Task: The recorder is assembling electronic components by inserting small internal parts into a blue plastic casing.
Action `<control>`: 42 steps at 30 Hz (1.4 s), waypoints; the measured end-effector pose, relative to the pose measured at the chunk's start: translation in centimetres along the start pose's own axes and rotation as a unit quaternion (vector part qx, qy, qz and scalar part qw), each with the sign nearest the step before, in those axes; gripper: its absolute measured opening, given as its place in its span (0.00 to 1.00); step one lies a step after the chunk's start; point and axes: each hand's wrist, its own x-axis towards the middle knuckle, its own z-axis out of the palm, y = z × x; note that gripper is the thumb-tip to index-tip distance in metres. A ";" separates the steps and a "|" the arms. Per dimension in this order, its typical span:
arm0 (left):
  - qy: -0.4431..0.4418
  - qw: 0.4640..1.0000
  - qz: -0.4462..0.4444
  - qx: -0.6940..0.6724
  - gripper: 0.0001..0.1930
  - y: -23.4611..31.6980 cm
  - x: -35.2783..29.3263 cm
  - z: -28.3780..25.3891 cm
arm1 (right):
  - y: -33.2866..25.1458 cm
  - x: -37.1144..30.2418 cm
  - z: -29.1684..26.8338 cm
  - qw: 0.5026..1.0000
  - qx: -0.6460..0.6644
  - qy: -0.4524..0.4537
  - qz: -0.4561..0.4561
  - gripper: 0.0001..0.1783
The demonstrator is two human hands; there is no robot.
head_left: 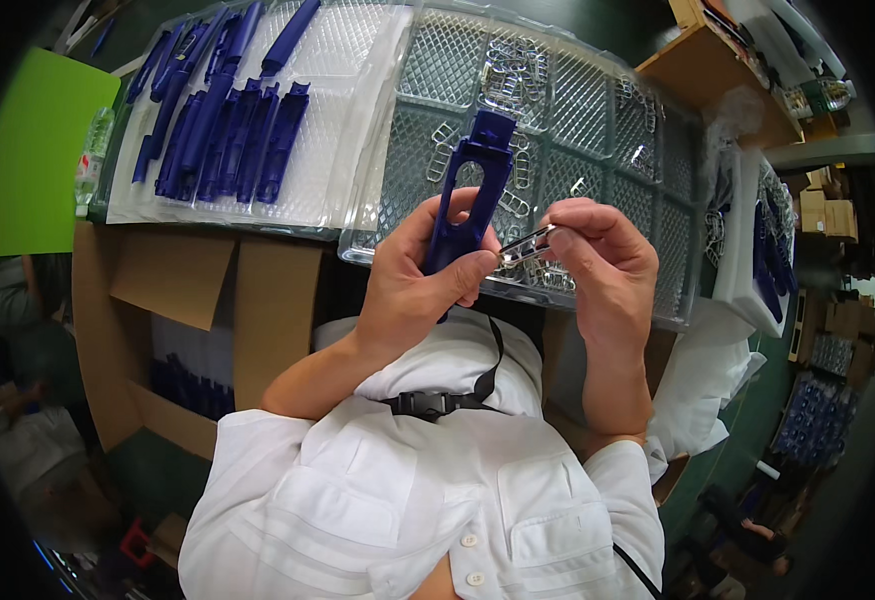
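My left hand (413, 268) is closed around a dark blue plastic housing (476, 180), held upright with its oval cutout facing me. Between the thumb and fingers of my right hand (608, 255) is a small shiny metal frame (528, 246), elongated with rounded ends. Its near end comes close to the left thumb and the housing's side; whether they touch I cannot tell. Under both hands lies a clear divided plastic tray (378, 190), with similar metal frames (516, 75) scattered in several of its compartments.
Left of the tray, several blue housings (223, 140) lie on a white textured sheet (333, 120). A plastic bottle (93, 155) stands by a green panel (33, 150). Below is an open cardboard box (118, 330) with blue parts inside. White foam trays (748, 240) with blue parts stand at the right.
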 end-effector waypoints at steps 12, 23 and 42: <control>-0.091 0.990 -0.106 0.001 0.24 0.0 -1.7 -0.9 | -1.9 -0.5 3.5 0.877 -0.425 0.017 -0.221 0.12; -0.093 0.988 -0.123 0.032 0.20 -0.1 -1.7 -1.2 | -0.7 0.2 3.8 0.850 -0.477 0.013 -0.224 0.09; -0.072 0.989 -0.047 0.119 0.18 -1.1 -2.3 -2.0 | 1.3 -0.4 6.1 0.866 -0.415 0.158 -0.229 0.16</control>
